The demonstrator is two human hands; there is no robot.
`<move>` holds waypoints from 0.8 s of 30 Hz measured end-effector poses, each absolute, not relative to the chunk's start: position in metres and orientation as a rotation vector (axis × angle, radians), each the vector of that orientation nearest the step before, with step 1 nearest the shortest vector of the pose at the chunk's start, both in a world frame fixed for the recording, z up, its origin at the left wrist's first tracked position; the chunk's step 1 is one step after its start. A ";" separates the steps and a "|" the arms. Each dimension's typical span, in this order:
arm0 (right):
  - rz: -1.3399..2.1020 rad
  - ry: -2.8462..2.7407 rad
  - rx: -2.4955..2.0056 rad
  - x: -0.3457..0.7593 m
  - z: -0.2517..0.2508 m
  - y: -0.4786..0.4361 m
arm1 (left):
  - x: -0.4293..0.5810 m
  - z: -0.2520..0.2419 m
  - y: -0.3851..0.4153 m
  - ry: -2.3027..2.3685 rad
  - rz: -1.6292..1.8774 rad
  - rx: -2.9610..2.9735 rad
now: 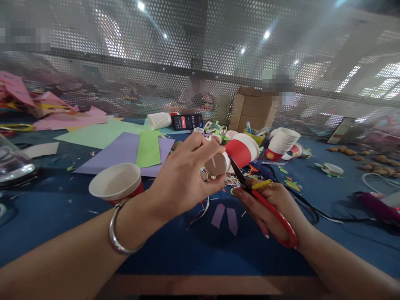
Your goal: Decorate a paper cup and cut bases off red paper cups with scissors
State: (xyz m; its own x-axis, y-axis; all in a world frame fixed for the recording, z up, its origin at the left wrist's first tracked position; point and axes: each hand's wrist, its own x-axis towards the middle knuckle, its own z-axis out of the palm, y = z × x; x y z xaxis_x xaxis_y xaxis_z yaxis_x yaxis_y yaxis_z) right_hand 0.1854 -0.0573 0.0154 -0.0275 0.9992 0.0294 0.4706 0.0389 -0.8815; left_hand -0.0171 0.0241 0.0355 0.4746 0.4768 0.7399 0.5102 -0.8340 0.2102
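My left hand (184, 175) is closed around the base of a red and white paper cup (240, 152), holding it on its side above the blue table. My right hand (275, 204) grips red-handled scissors (268, 206), whose dark blades point up to the cup's bottom edge. A metal bangle (117, 233) sits on my left wrist. Paper shreds (218, 179) lie under the cup.
An upright paper cup (115, 183) stands left of my hand. Purple and green paper sheets (125, 148), a lying cup stack (159, 121), a phone (187, 121), a cardboard box (250, 108) and another cup stack (281, 143) lie behind. A black cable (312, 208) runs on the right.
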 end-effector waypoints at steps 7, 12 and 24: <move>0.923 -1.604 -1.612 0.184 0.018 -0.058 | -0.018 0.035 0.027 -0.877 -1.289 -2.628; 0.866 -1.598 -1.629 0.184 0.018 -0.058 | -0.026 0.038 0.041 -1.020 -1.358 -2.513; 0.520 -1.533 -1.566 0.203 0.015 -0.042 | -0.014 0.021 0.058 -1.748 -2.005 -2.850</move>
